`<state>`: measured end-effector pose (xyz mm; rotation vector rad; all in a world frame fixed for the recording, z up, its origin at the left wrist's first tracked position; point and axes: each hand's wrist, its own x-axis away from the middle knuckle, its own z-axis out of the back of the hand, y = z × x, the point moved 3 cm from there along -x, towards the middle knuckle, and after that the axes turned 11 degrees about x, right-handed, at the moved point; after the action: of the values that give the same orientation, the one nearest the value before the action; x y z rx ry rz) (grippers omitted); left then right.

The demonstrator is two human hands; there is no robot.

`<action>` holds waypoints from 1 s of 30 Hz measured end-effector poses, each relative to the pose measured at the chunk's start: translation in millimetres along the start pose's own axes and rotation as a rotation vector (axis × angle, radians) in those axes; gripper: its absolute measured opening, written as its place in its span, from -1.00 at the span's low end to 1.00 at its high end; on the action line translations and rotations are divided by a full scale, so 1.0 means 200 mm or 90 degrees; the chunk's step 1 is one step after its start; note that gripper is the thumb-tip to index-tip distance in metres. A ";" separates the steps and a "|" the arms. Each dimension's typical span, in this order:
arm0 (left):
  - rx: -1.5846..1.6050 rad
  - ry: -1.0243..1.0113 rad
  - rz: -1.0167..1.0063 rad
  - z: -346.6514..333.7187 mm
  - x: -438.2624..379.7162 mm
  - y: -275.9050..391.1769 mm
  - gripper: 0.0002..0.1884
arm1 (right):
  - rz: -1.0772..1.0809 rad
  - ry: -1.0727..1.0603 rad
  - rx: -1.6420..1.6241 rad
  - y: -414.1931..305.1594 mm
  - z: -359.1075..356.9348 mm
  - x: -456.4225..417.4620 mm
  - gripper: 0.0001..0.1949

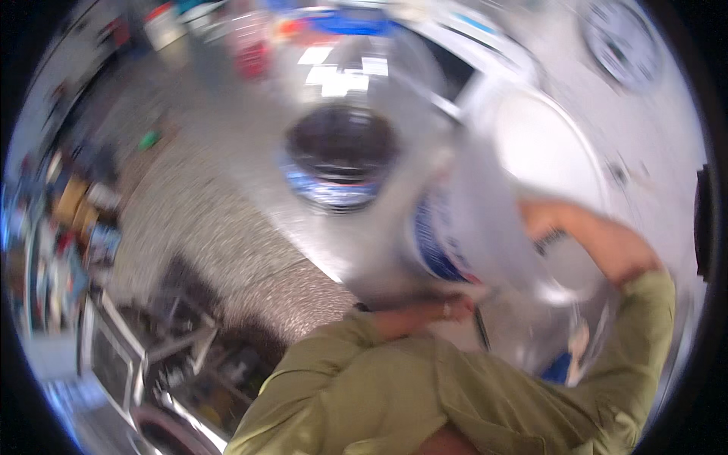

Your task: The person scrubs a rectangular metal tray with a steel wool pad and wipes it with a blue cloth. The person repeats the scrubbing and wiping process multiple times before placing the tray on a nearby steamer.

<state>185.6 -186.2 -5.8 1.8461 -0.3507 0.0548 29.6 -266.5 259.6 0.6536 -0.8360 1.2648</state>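
A white plastic bucket (483, 205) with a blue printed band stands out in front of me, blurred and seeming tilted. My right hand (537, 219) reaches from the right to the bucket's rim; blur hides how its fingers lie. Low in front of my body, my left hand (455, 309) is close to the bucket's lower end, fingers bent. A thin dark strip (482, 329) lies beside it, and I cannot tell whether the hand holds it. Left of the bucket, a round shiny vessel (333, 190) with dark contents (341, 139) rests on a metal worktop (256, 165).
A round white surface (546, 151) shows behind my right hand. On the wall hangs a clock (620, 45). Blurred containers (250, 51) line the worktop's far side. Speckled floor (176, 227) lies left, with a metal frame (116, 347) and stacked boxes (71, 202).
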 end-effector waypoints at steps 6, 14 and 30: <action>-0.002 -0.073 0.083 -0.02 0.04 0.11 -0.87 | -0.078 0.060 0.133 0.01 0.02 0.18 -0.64; -0.022 0.075 0.077 -0.08 -0.09 0.06 -0.81 | -0.186 0.257 0.053 -0.01 0.09 0.38 -0.56; -0.712 0.017 -0.036 -0.46 -0.24 0.26 -0.55 | -0.471 0.548 -0.843 0.08 -1.80 0.54 -0.43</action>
<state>139.2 -102.5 59.9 0.7449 -0.2288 -0.1343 88.3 89.0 149.6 -0.6122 -0.4429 0.0727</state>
